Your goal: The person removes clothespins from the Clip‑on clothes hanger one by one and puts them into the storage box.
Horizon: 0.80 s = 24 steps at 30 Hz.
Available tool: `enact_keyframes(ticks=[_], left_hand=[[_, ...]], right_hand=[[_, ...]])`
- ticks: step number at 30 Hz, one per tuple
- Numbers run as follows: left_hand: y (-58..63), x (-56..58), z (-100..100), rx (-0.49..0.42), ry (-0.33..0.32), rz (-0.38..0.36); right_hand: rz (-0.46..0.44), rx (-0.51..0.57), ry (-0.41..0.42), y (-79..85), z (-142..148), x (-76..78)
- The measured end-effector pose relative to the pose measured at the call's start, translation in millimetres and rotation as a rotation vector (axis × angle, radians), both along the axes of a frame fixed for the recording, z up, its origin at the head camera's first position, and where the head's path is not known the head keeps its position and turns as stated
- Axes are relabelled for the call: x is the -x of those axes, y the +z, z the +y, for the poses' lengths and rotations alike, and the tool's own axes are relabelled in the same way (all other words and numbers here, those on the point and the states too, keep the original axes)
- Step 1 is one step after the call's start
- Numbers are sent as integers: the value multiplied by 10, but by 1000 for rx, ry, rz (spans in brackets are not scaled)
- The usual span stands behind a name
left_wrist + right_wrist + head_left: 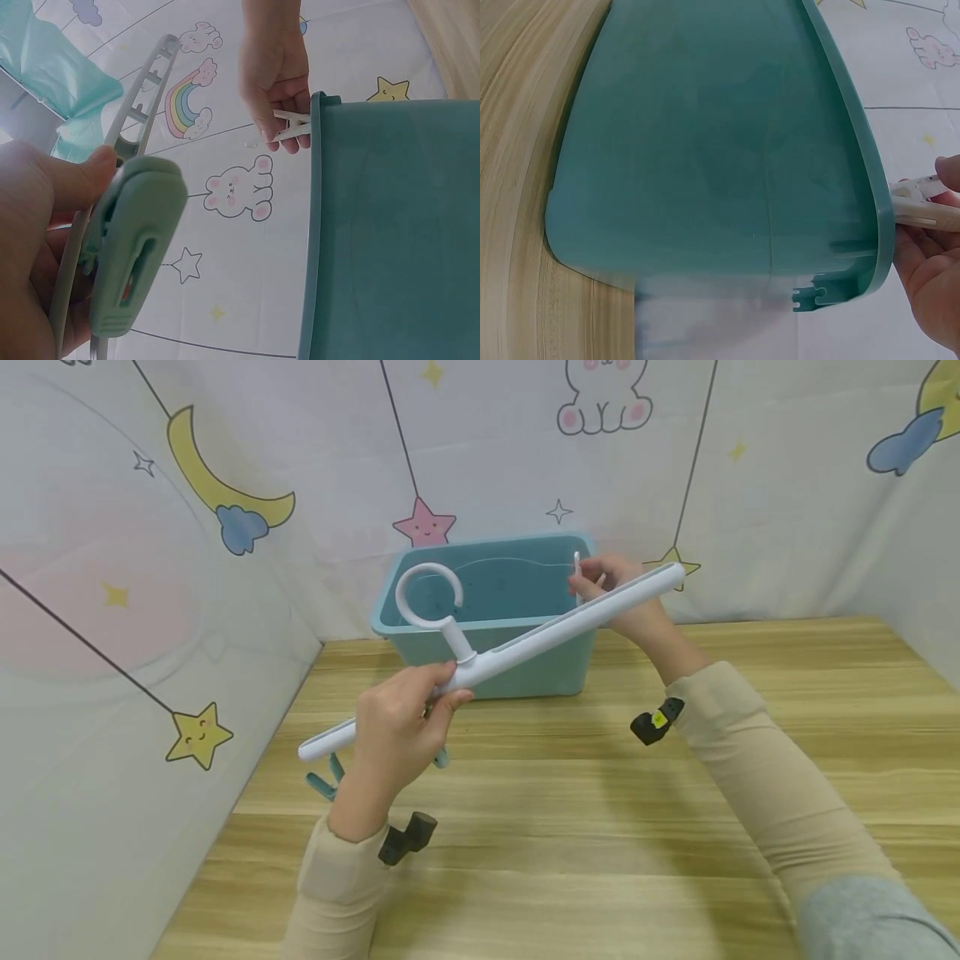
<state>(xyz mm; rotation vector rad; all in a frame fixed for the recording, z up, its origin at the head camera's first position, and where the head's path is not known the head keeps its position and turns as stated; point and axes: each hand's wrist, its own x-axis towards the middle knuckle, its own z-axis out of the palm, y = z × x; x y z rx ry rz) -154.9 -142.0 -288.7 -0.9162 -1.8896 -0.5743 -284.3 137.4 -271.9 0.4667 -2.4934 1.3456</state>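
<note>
My left hand (pixel 401 722) grips a white clothes hanger (pixel 555 631) near its middle, beside the base of its round hook. The bar slants up to the right in front of the bin. Green clothes pegs (pixel 322 785) hang beneath it, and one green peg (pixel 139 247) shows close up in the left wrist view. My right hand (pixel 611 581) pinches a white clothes peg (pixel 577 577) at the right end of the teal bin (pixel 517 681). In the left wrist view that white peg (pixel 292 124) is beside the bin's rim; whether it touches is unclear.
The bin stands on a wood-grain table (pixel 540 827) against a white cloth backdrop (pixel 495 452) printed with stars and moons. Cloth (pixel 97 710) also walls off the left side. The bin's lower contents are partly hidden from view.
</note>
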Motion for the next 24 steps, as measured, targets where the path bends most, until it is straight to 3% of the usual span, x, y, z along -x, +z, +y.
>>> enact_keyframes(ticks=[24], left_hand=[[-5, 1, 10, 2, -11, 8]], right_hand=[[-72, -29, 36, -55, 15, 14]])
